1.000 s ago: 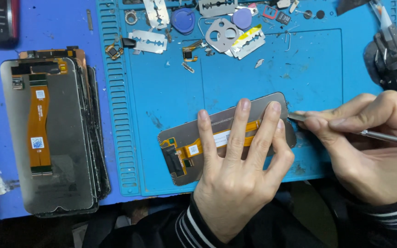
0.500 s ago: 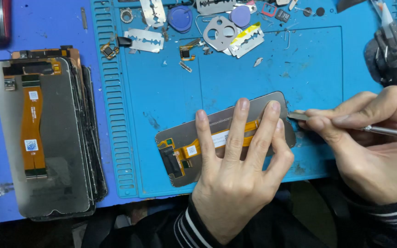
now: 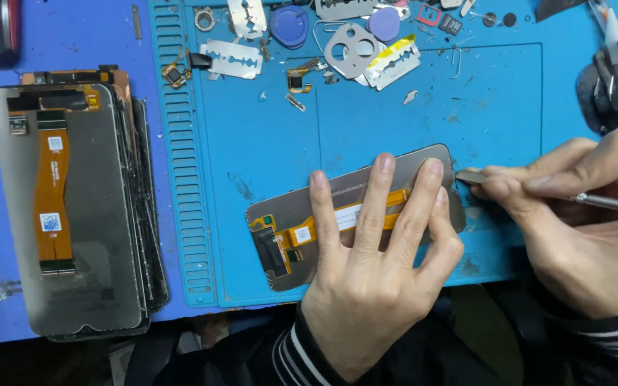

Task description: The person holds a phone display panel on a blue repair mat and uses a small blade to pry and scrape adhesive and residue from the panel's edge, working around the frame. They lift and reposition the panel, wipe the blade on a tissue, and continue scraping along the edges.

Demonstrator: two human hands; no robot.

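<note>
Blue mat (image 3: 266, 150): hands unmoved since.

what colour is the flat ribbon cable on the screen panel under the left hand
Orange, in the head view: the ribbon cable crosses the grey screen panel.

Work surface: blue bench top (image 3: 1, 93), bare at far left. On it lies a blue rubber repair mat (image 3: 495, 93) with a ribbed strip along its left edge. Left of the mat, directly on the bench: a stack of grey phone display panels (image 3: 87, 236), back side up, orange flex cable on top (lower panels fanned out to the right). On the mat: one grey display panel with orange flex cable (image 3: 345, 214), tilted, near the front edge; steel razor blades (image 3: 232, 58), a silver camera bezel plate (image 3: 350, 50), two round blue picks (image 3: 289, 25) and small loose parts along the far edge.
</note>
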